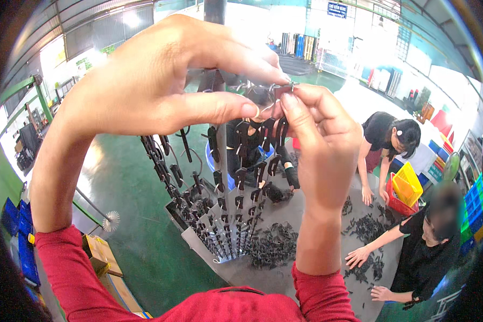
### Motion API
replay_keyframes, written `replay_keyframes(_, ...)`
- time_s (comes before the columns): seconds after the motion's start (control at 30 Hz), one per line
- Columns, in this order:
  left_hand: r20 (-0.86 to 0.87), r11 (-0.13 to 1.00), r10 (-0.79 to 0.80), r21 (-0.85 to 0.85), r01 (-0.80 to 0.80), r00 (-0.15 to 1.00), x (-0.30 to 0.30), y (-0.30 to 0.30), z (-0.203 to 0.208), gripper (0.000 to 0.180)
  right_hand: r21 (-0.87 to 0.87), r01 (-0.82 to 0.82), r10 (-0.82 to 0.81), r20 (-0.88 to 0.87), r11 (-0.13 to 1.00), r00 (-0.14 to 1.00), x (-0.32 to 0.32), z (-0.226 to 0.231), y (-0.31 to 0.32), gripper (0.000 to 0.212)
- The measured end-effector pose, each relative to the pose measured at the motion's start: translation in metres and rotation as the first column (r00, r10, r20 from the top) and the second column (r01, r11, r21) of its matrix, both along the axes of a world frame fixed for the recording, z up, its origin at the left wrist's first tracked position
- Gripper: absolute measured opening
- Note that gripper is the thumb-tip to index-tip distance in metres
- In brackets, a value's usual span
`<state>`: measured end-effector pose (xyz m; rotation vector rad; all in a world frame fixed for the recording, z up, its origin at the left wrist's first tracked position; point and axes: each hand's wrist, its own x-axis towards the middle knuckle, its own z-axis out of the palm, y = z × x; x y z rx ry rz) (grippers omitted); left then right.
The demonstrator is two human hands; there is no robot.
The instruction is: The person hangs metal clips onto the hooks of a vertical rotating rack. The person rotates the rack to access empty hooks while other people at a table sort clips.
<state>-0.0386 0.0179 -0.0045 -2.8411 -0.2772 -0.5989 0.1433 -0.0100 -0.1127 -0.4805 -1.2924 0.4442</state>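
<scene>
My left hand reaches up from the left and curves around the top of a hanging rack. Its thumb and fingers close on thin wire hooks there; the exact contact is partly hidden. My right hand comes up on the right, with thumb and forefinger pinching a small dark flat piece against a hook. Below both hands, strands of small black clip-like parts hang in rows down the rack, around a grey upright pole.
Loose black parts lie heaped on a grey table. Two people at the right have their hands on parts; another person sits behind the rack. A red basket holds a yellow basket. Cardboard boxes stand at lower left.
</scene>
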Motion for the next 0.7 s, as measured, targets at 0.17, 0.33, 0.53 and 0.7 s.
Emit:
replay_keyframes(0.17,0.028,1.000,0.016,0.015,-0.017,0.999,0.002,-0.003,-0.001,0.045,0.043,0.032,-0.031,-0.036,0.999,0.999,0.002,-0.003,0.002,0.010)
replay_keyframes(0.33,-0.020,0.993,0.119,0.003,-0.119,0.993,0.002,-0.004,0.002,0.049,-0.012,0.065,-0.065,0.015,0.998,0.998,0.030,-0.003,0.001,0.011)
replay_keyframes(0.53,-0.118,0.998,0.060,0.024,-0.057,0.991,0.007,0.001,0.010,0.056,-0.200,0.540,-0.399,0.480,0.817,0.781,0.079,-0.007,0.011,0.018)
replay_keyframes(0.7,0.056,0.984,0.089,-0.159,-0.079,0.994,0.007,0.001,-0.005,0.059,-0.020,0.586,-0.433,0.655,0.810,0.620,0.077,-0.013,0.010,0.024)
